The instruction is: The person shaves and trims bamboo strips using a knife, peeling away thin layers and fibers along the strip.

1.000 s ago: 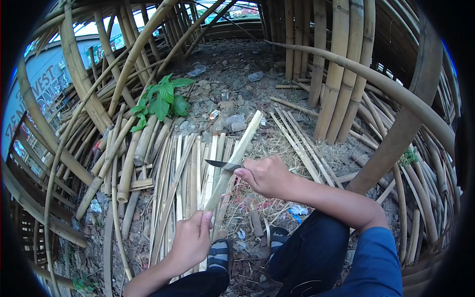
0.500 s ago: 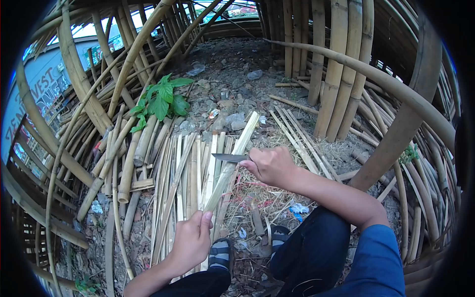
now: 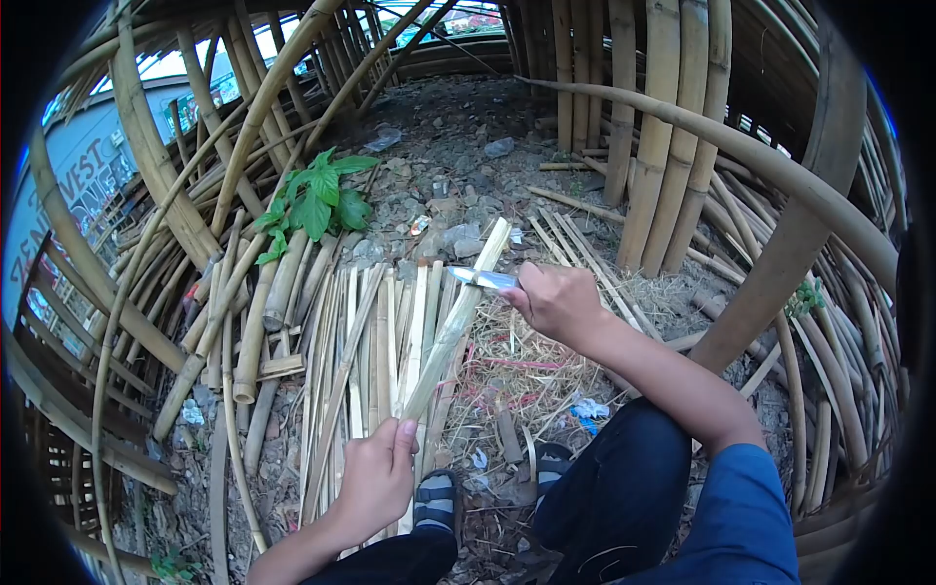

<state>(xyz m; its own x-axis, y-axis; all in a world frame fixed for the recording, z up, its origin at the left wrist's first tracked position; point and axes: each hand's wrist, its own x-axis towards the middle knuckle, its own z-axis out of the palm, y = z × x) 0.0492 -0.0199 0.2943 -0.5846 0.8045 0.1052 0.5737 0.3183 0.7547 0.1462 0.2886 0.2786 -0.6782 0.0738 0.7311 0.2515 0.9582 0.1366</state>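
- Right hand (image 3: 556, 300): its grip is wrapped round the handle of a knife (image 3: 483, 278), the thumb toward the blade; the handle itself is hidden by the fingers.
- The blade catches bright light and lies across the upper part of a pale bamboo strip (image 3: 444, 346), its tip pointing left.
- Left hand (image 3: 378, 470): its grip is closed on the near end of that strip, thumb uppermost. The strip slants from this hand up, away and to the right, in front of the person.
- Beneath and left of it, many split bamboo slats (image 3: 343, 370) lie side by side on the ground, running away from the person.
- To the right of the strip are straw-like shavings (image 3: 522, 351), with reddish strands among them and a blue and white scrap (image 3: 588, 413) near the person's knee.
- Below, strapped sandals and dark trousers; a blue sleeve (image 3: 736, 507) at lower right.
- Farther out, a green leafy plant (image 3: 317, 200), stony ground (image 3: 439, 136), and thick upright bamboo poles (image 3: 675, 146) at right.
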